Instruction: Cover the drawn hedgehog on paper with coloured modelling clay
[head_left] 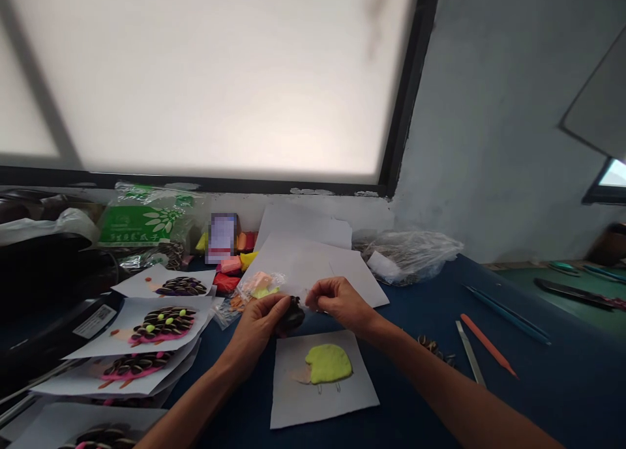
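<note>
Blue table (405,410) below one frosted window (235,77). Left hand (258,322), one: thumb and fingers closed round one black lump (293,317), just beyond the upper edge of the drawing sheet (288,410). Right hand (342,302), one: fingertips curled together near the lump; contents, if any, cannot be told. Handling, as judged: steady left grip, light right pinch. Yellow-green shape (330,364), one; orange tool (489,346), one; seed-covered figures (169,325), at least four.
</note>
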`<state>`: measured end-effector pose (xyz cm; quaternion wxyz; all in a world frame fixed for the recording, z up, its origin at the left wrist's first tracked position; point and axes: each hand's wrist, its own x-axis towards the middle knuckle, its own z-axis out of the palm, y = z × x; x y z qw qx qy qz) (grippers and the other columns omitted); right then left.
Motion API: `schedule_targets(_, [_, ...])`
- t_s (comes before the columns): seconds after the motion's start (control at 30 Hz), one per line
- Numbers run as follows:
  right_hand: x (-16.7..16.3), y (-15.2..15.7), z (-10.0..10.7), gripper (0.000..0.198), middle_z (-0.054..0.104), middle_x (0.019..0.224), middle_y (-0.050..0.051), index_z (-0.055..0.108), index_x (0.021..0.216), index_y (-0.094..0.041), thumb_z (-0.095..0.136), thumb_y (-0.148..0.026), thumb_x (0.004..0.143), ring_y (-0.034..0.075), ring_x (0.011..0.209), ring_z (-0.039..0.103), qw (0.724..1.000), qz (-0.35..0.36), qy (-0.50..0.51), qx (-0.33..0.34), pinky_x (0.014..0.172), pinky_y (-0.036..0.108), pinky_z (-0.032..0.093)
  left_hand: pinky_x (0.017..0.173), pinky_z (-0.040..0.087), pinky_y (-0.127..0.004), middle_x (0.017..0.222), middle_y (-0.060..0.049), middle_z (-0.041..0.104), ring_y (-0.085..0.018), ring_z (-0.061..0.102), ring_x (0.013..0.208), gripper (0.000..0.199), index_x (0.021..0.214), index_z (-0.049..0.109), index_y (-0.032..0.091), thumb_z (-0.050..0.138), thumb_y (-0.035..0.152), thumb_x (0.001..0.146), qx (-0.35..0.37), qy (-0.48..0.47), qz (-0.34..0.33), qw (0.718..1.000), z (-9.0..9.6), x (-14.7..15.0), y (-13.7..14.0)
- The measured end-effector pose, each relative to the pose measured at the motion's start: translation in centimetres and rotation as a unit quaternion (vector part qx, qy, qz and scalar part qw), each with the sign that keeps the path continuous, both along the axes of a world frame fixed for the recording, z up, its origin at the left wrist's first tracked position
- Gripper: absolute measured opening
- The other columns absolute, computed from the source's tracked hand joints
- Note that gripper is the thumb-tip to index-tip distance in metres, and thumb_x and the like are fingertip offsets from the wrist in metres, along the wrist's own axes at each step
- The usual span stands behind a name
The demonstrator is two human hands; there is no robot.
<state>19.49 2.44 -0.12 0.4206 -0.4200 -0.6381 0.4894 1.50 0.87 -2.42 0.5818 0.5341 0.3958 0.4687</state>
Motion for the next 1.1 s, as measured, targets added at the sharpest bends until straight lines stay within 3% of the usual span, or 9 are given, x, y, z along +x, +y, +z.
schedule_targets(0.1, [-0.02,-0.03,-0.17,0.016,0.064,0.061,-0.002,0.067,0.059,-0.017,0.054,-0.009,0.064,0.013,0.066,0.059,1.0,0.001,-0.002,0.004,0.071,0.027,0.048,0.053,0.045,-0.023,0.072,-0.006,0.071,-0.017,0.062,0.062,0.053,0.088,0.073,0.013,0.08,0.058,0.061,-0.015,-0.006,0.011,1.0,-0.29,0.11,0.07])
schedule_targets(0.23, [-0.02,-0.25,-0.02,0.011,0.07,0.072,0.001,0.074,0.073,-0.016,0.065,-0.022,0.069,0.017,0.075,0.064,1.0,0.013,0.005,-0.003,0.078,0.031,0.049,0.051,0.045,-0.023,0.073,-0.004,0.072,-0.016,0.063,0.06,0.057,0.092,0.072,0.014,0.084,0.056,0.055,-0.037,-0.04,0.031,0.998,-0.32,0.17,0.08])
schedule_targets(0.6, [-0.56,-0.64,0.04,0.021,0.073,0.087,0.005,0.077,0.082,-0.018,0.071,-0.036,0.074,0.023,0.101,0.064,0.999,0.004,0.032,0.003,0.095,0.039,0.046,0.056,0.045,-0.023,0.067,-0.003,0.071,-0.017,0.064,0.062,0.047,0.079,0.07,0.015,0.089,0.047,0.051,-0.042,-0.065,0.035,0.996,-0.18,0.3,-0.06])
schedule_targets(0.9, [-0.56,-0.75,0.0,0.027,0.073,0.084,0.005,0.078,0.081,-0.018,0.079,-0.04,0.066,0.022,0.089,0.065,0.999,0.007,0.034,-0.001,0.087,0.038,0.049,0.053,0.038,-0.022,0.056,0.003,0.055,-0.01,0.046,0.053,0.044,0.067,0.065,0.014,0.079,0.056,0.064,-0.001,-0.064,0.007,0.998,-0.31,0.36,0.03])
schedule_targets(1.1, [-0.36,-0.36,-0.23,0.018,0.07,0.077,0.003,0.077,0.079,-0.018,0.075,-0.032,0.068,0.017,0.075,0.061,0.999,0.002,0.013,0.031,0.076,0.033,0.049,0.057,0.037,-0.023,0.062,0.001,0.058,-0.011,0.047,0.057,0.041,0.072,0.069,0.013,0.076,0.053,0.07,0.018,-0.045,-0.025,0.998,-0.01,0.26,-0.13])
